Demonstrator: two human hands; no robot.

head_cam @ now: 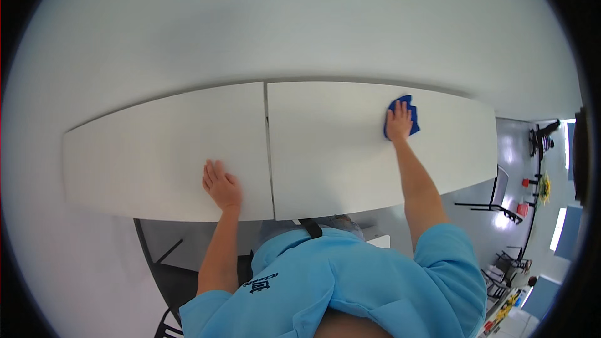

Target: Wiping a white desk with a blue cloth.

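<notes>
My right hand [399,123] lies flat over a dark blue cloth [413,117], pressing it to the right-hand white tabletop [338,150]. The cloth shows around the fingers, mostly on their right side. My right arm reaches far forward, towards the wall-side edge. On the left-hand white tabletop [141,164], my left hand [222,187] is spread near the front edge, holding nothing. It looks slightly blurred, and I cannot tell whether the palm touches the surface. A narrow dark gap [268,150] runs between the two tabletops.
A pale wall [300,23] stands along the far edge and continues on the left. A black chair [176,281] is at lower left. To the right are another chair [500,197], yellow flowers [544,188], a red container [522,210] and blue window blinds [566,232].
</notes>
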